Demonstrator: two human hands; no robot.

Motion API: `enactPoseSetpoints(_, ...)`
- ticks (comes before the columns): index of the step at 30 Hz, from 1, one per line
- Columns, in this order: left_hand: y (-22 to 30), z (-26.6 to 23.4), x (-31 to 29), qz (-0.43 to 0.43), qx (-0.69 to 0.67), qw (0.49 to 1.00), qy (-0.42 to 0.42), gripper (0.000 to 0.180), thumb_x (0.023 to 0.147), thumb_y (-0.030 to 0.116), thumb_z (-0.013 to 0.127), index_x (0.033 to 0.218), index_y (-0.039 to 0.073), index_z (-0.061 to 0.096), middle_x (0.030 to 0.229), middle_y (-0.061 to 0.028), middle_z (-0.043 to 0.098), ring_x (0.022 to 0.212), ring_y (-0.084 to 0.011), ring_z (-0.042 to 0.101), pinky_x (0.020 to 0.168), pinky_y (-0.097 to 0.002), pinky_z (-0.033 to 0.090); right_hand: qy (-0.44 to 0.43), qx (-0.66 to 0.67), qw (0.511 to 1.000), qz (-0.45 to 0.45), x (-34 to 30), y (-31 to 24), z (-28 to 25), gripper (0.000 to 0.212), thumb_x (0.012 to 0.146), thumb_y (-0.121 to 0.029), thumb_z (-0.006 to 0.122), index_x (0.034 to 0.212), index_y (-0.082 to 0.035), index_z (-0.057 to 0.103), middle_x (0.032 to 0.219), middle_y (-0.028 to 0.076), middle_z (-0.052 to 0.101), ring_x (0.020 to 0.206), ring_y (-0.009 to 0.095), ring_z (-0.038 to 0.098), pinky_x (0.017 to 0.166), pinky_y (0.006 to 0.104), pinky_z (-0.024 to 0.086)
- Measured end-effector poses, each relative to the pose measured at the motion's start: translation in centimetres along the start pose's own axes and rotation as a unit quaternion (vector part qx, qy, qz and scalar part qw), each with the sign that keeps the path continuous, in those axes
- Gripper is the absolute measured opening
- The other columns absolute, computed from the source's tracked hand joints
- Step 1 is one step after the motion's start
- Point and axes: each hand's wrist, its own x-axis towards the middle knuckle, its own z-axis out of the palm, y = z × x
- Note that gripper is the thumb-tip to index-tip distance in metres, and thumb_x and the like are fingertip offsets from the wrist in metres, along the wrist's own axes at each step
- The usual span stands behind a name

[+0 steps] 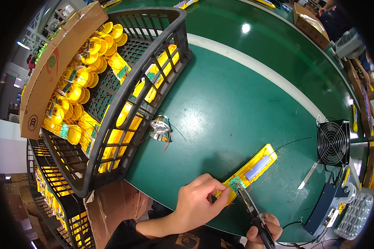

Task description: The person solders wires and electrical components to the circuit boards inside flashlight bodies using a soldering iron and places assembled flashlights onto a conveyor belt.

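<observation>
A long yellow plastic housing [269, 152] lies slantwise on the green table, with a blue cylindrical battery [257, 167] set in it. At its near end sits a small green circuit board [236, 183] with thin wires. My right hand [266, 230] grips a soldering iron [253, 212], whose tip reaches the board. Beside the board, my left hand [201, 201] is closed in a pinch over the housing's near end; what its fingertips hold is too small to make out. Red wire ends show below them.
A black plastic crate [179, 25] with several yellow housings stands at the left, a cardboard piece [62, 54] along its far side. A shiny reflector cup [160, 128] with wires lies beside it. At right are a black fan [333, 143] and a dark blue box-shaped device [322, 209].
</observation>
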Motion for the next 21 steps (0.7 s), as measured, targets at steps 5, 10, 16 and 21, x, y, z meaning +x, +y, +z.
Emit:
enactPoseSetpoints(5, -0.1, 0.0, 0.0, 0.0, -0.002, 1.0, 0.0, 0.009, 0.067, 0.001, 0.067, 0.067, 0.001, 0.058, 0.058, -0.0026, 0.048, 0.041, -0.006, 0.04, 0.034, -0.0192, 0.032, -0.003, 0.009, 1.0, 0.001, 0.0, 0.1, 0.0, 0.038, 0.058, -0.027, 0.077, 0.062, -0.003, 0.048, 0.064, 0.008, 0.053, 0.048, 0.023, 0.052, 0.046, 0.0302, 0.043)
enactPoseSetpoints(10, -0.2, 0.0, 0.0, -0.003, -0.008, 1.0, -0.003, 0.009, 0.067, 0.001, 0.066, 0.066, 0.001, 0.058, 0.058, -0.0027, 0.048, 0.041, -0.0057, 0.041, 0.034, -0.019, 0.031, -0.021, -0.001, 0.999, -0.028, -0.2, 0.5, -0.3, 0.04, 0.061, -0.027, 0.076, 0.071, -0.004, 0.045, 0.066, 0.009, 0.052, 0.049, 0.023, 0.052, 0.046, 0.031, 0.043)
enactPoseSetpoints(16, -0.1, -0.2, -0.1, -0.031, 0.01, 0.999, -0.031, 0.009, 0.07, 0.007, 0.065, 0.067, 0.004, 0.057, 0.06, -0.0032, 0.049, 0.043, -0.012, 0.048, 0.038, -0.0238, 0.037, -0.066, -0.011, 0.996, -0.066, -0.2, 1.2, -0.9, 0.045, 0.063, -0.027, 0.075, 0.081, -0.005, 0.041, 0.068, 0.009, 0.052, 0.048, 0.023, 0.052, 0.046, 0.0318, 0.044)
enactPoseSetpoints(21, -0.3, -0.1, 0.0, 0.004, -0.007, 1.0, -0.012, 0.008, 0.067, 0.001, 0.066, 0.067, 0.002, 0.059, 0.058, -0.0027, 0.048, 0.04, -0.0059, 0.04, 0.034, -0.019, 0.031, -0.103, -0.026, 0.992, -0.074, -0.1, 1.3, -1.3, 0.046, 0.064, -0.027, 0.074, 0.083, -0.006, 0.039, 0.068, 0.009, 0.051, 0.048, 0.023, 0.052, 0.046, 0.0318, 0.044)
